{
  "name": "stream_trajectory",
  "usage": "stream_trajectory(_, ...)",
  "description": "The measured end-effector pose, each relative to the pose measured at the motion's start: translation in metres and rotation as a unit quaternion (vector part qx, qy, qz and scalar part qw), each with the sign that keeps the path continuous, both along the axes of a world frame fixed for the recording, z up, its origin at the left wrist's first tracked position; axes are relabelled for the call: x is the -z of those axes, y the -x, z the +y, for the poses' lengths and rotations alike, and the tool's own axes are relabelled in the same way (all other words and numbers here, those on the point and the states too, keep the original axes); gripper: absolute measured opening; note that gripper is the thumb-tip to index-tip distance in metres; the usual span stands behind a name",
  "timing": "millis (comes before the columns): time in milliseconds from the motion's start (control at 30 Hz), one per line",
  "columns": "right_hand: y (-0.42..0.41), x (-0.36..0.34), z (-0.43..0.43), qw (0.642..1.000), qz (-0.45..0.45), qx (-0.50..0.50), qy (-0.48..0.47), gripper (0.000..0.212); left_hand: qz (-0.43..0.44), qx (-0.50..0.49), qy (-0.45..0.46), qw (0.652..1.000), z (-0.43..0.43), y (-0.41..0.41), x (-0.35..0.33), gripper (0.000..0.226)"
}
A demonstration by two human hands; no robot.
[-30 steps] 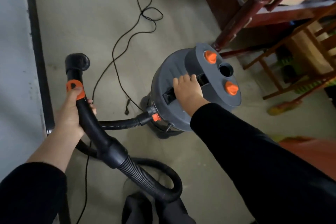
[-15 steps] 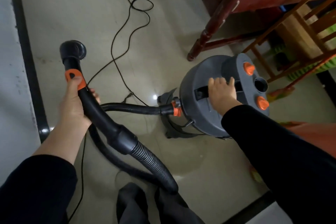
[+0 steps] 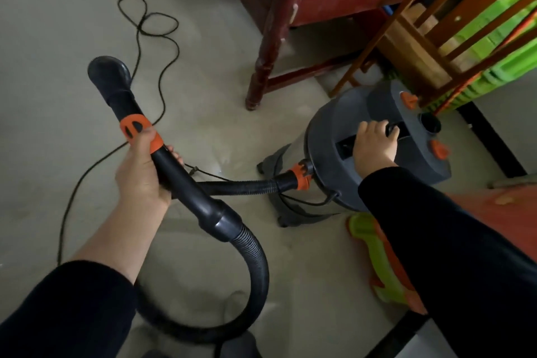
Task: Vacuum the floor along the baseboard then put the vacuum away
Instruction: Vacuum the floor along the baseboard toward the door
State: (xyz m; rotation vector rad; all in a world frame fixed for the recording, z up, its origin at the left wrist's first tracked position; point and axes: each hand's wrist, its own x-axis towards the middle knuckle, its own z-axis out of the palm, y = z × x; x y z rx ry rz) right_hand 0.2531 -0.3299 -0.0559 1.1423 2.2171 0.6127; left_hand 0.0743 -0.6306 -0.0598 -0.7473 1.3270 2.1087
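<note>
Grey plastic, the lid of the vacuum canister (image 3: 328, 136), now sits right over by the furniture. A second ago it stood in open floor near the left wall, and that wall and its dark skirting have since slid out of sight. The right hand (image 3: 374, 145) is still curled into the carrying handle (image 3: 344, 148) on the lid. The left hand (image 3: 142, 171) is wrapped round the black wand (image 3: 203, 203) just below its orange ring (image 3: 136, 128), with the open nozzle (image 3: 109, 71) held up off the floor (image 3: 58, 38). To me that reads as the cleaning being over and the machine being taken to its corner.

The ribbed hose (image 3: 255, 264) loops down by the person's legs and comes back round to the canister's side. The power cord (image 3: 162, 67) trails loose across the floor in curls, and I would expect it to snag or drag.

The way ahead is crowded. A red turned leg (image 3: 270, 38) stands just left of the canister, and slanted orange-brown slats (image 3: 406, 23) lean over its far edge, in front of something bright green (image 3: 494, 46). A green and orange plastic piece (image 3: 374, 244) lies on the floor near the canister's base. A dark baseboard (image 3: 491, 139) runs along behind the canister.
</note>
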Motion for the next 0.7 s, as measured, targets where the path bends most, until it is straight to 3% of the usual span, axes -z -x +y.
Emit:
stream_trajectory(300, -0.027, 0.009, 0.063, 0.997, 0.001, 0.061, 0.042, 0.06, -0.018, 0.069, -0.019, 0.997, 0.106, -0.04, 0.016, 0.02)
stream_trajectory(433, -0.002, 0.012, 0.013, 0.981, 0.155, 0.007, 0.119, 0.064, -0.03, 0.074, -0.018, 0.997, 0.109, -0.04, 0.013, 0.025)
stream_trajectory(467, 0.007, 0.011, -0.007, 0.955, 0.234, 0.005, 0.184, 0.06, -0.026, 0.074, -0.017, 0.997, 0.104, -0.036, 0.012, 0.027)
stream_trajectory(500, 0.017, 0.008, -0.031, 0.898, 0.327, 0.06, 0.288, 0.052, -0.022, 0.073, -0.017, 0.997, 0.096, -0.031, 0.01, 0.028)
stream_trajectory(533, 0.027, 0.002, -0.059, 0.806, 0.395, 0.155, 0.412, 0.042, -0.019, 0.068, -0.016, 0.997, 0.085, -0.025, 0.009, 0.028)
stream_trajectory(600, 0.045, -0.007, -0.112, 0.621, 0.409, 0.289, 0.603, 0.024, -0.024, 0.044, -0.014, 0.999, 0.057, -0.013, 0.008, 0.027)
stream_trajectory(633, 0.051, -0.01, -0.135, 0.577, 0.381, 0.29, 0.662, 0.016, -0.029, 0.025, -0.015, 0.999, 0.042, -0.007, 0.007, 0.026)
stream_trajectory(667, 0.057, -0.01, -0.156, 0.567, 0.348, 0.255, 0.701, 0.014, -0.032, 0.007, -0.017, 0.999, 0.025, -0.001, 0.008, 0.026)
stream_trajectory(700, 0.064, -0.008, -0.175, 0.581, 0.317, 0.202, 0.722, 0.021, -0.036, -0.01, -0.02, 0.999, 0.009, 0.005, 0.009, 0.026)
